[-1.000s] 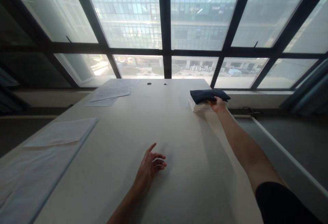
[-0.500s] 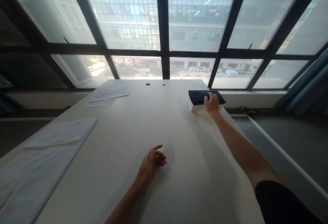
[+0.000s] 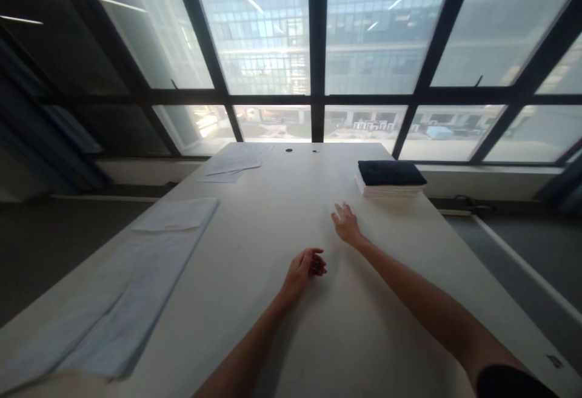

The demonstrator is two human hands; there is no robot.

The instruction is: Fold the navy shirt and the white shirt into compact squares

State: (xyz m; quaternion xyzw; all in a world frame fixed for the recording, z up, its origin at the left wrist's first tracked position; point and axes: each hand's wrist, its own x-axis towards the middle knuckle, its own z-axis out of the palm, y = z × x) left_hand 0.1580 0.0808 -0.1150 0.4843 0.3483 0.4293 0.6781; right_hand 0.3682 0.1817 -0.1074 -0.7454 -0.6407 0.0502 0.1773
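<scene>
My right hand (image 3: 347,224) is over the white table (image 3: 268,222), fingers apart and nothing in them. Just beyond it, at the table's right side, lies a folded dark navy cloth (image 3: 391,173) on top of a stack of folded white cloths (image 3: 393,190); the hand is clear of both. My left hand (image 3: 305,270) hovers low over the middle of the table with loosely curled, separated fingers and holds nothing. Along the left side of the table lies a flat pile of white cloth (image 3: 131,283), partly folded over at its far end.
Several sheets of paper (image 3: 234,164) lie at the far left of the table. Two small round holes (image 3: 289,150) are near its far edge. Tall dark-framed windows (image 3: 318,70) stand behind the table, with a blue-grey curtain (image 3: 40,119) at the left.
My right hand has come off the navy cloth and moved back toward me and left. The cloth stays on the stack. The view has turned slightly left; my left hand remains curled.
</scene>
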